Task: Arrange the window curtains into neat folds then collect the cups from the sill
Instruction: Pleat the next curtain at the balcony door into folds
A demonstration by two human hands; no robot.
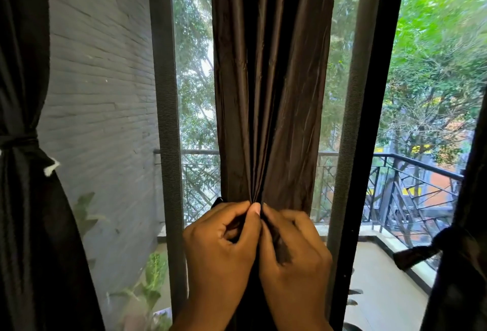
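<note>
From the head camera, the middle curtain [271,80], a dark brown, slightly shiny panel, hangs between two grey window frame posts [166,119] and is drawn in to a narrow waist where both hands meet. The left hand [224,238] has its fingers curled and its thumb pressed against the gathered pleats, pinching them from the left. The right hand [295,246] mirrors it, fingers curled, pinching the same bunch from the right, so the two thumbs nearly touch. Holding the cloth at one point this way seems meant to stack the pleats on each other so they fall evenly from above.

On either side hang black curtains already bound: the left curtain [23,67] is cinched by a tie-back [18,141], the right curtain [463,264] by a tasselled tie [416,254]. That suggests the middle panel is the one left to fold.

No cups or sill show; the hands and cloth hide the lower window. Beyond the glass are a balcony railing [421,172] and trees.
</note>
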